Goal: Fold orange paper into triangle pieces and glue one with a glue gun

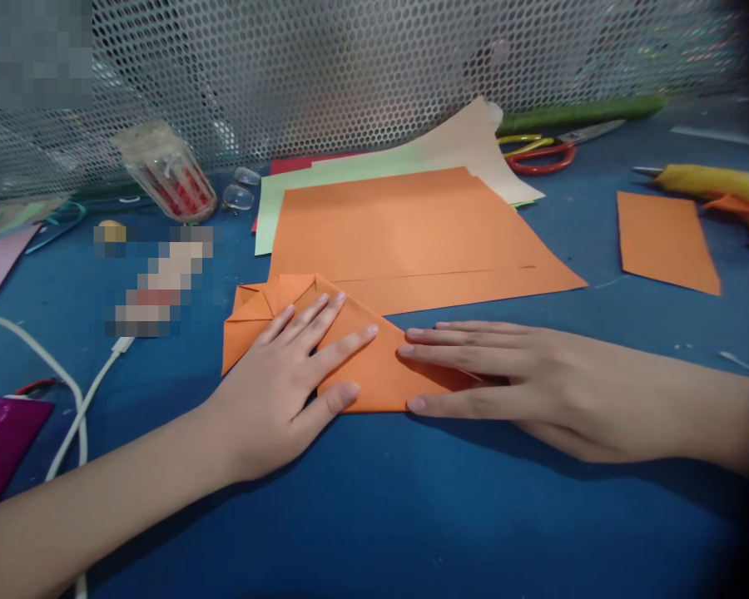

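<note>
A folded piece of orange paper [374, 374] lies on the blue table, its left part creased into small triangular flaps. My left hand [280, 387] rests flat across it, fingers spread and pressing on the paper. At the paper's right end, my right hand [524, 370] lies with its fingers stretched out over the fold; the thumb touches the near edge. Part of the right end is hidden under those fingers. Just behind the folded piece is a larger orange sheet [405, 225] with a dark line along its near side.
Light green [271, 216] and cream sheets [474, 137] lie beneath the orange sheet. Scissors [546, 154] and a yellow glue gun [711, 181] sit at right, near an orange paper piece [667, 241]. A jar [166, 175] leans at back left; a white cable [78, 416] crosses the left side.
</note>
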The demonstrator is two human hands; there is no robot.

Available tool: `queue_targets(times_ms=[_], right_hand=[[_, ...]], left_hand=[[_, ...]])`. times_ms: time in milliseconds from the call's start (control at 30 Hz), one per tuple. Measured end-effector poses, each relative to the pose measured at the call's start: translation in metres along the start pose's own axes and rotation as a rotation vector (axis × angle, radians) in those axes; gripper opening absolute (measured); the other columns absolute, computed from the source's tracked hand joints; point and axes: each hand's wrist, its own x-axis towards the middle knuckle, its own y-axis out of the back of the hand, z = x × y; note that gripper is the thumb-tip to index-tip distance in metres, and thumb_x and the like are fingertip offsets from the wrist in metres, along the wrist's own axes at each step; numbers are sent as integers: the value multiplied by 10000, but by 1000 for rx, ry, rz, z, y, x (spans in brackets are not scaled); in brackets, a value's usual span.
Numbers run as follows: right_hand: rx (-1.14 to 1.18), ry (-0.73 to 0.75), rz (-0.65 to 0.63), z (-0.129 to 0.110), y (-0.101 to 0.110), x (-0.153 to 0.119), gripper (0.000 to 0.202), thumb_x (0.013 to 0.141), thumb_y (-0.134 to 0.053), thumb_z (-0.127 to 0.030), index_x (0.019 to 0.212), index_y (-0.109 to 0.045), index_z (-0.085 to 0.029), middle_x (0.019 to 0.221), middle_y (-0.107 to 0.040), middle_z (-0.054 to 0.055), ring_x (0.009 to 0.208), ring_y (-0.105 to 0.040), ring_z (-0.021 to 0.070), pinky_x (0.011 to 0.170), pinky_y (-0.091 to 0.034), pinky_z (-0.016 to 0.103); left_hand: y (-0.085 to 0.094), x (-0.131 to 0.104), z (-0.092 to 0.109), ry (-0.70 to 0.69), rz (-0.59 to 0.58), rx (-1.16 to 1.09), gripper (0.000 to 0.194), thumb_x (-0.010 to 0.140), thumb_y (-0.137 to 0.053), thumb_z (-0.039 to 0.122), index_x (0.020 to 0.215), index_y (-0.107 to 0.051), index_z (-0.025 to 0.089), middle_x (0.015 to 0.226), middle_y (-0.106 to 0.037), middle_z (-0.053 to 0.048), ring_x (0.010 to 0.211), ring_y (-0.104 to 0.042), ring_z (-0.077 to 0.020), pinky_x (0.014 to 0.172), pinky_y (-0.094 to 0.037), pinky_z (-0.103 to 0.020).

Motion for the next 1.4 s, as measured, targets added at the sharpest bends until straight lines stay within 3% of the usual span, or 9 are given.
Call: queue_targets(times_ms=[100, 233, 367, 567, 733, 967, 1233, 1400], right_hand=[[13, -1, -3, 2, -1, -1, 639, 1021, -440, -49, 1577, -659, -276, 1680, -569, 107, 1569, -508, 265, 1245, -506, 466], [35, 0, -18, 3, -2, -2, 684, 1023, -450, -43, 1626, -600, -327, 1717, -515, 88, 1593, -464, 255, 1269, -470, 475], [12, 3, -7, 2, -1, 0, 639, 1056, -424, -51, 1592, -637, -325, 1692, -532, 111, 1573, -474, 255, 1250, -483, 456], [9, -12, 4, 3, -2, 0, 593, 1089, -414, -71, 1570, -658, -317, 1685, -535, 106, 1569, -465, 249, 1237, -496, 438], [12, -6, -1, 3, -4, -2, 612, 1063, -438, -68, 1594, -632, -302, 1708, -498, 89, 1593, -431, 242, 1255, -476, 448], [42, -18, -18, 4, -4, -1, 573, 1089, -430, -96, 1599, -626, -268, 1716, -490, 74, 1612, -405, 228, 1297, -415, 464], [10, 17, -24, 3, -4, 1, 604, 1099, -422, -106, 1643, -573, -321, 1715, -481, 100, 1590, -438, 245, 1265, -456, 490], [15, -18, -24, 2, -5, 0, 627, 1075, -450, -88, 1633, -588, -339, 1719, -496, 78, 1592, -457, 245, 1277, -452, 491]], left_hand=[[-4, 0, -3, -6, 15, 10, 573, 1225, -241, 597, 1725, -451, 411, 1862, -279, -66, 1733, -221, -313, 1364, -266, -623], [-6, 0, -6, -14, 10, 25, 540, 1230, -285, 565, 1738, -413, 434, 1877, -236, -42, 1738, -205, -332, 1365, -262, -626], [-5, 0, -5, -29, 6, 26, 520, 1234, -280, 555, 1734, -399, 472, 1883, -213, -30, 1740, -192, -336, 1363, -258, -635], [0, 0, 0, -9, -21, 44, 527, 1246, -198, 529, 1722, -418, 475, 1878, -219, -65, 1744, -164, -289, 1366, -246, -616], [-4, 0, -3, -43, 20, 26, 613, 1198, -203, 689, 1718, -436, 465, 1872, -244, -89, 1738, -191, -327, 1359, -248, -643], [-9, -2, -5, -48, 24, 57, 522, 1230, -322, 546, 1748, -351, 490, 1888, -205, -54, 1740, -196, -334, 1364, -235, -642], [-8, -1, -5, -60, 22, 69, 543, 1228, -216, 596, 1747, -345, 498, 1879, -230, -90, 1744, -171, -316, 1354, -254, -652], [-2, 0, -1, -49, 2, 72, 516, 1217, -404, 514, 1731, -412, 469, 1876, -246, -87, 1736, -206, -347, 1349, -265, -661]])
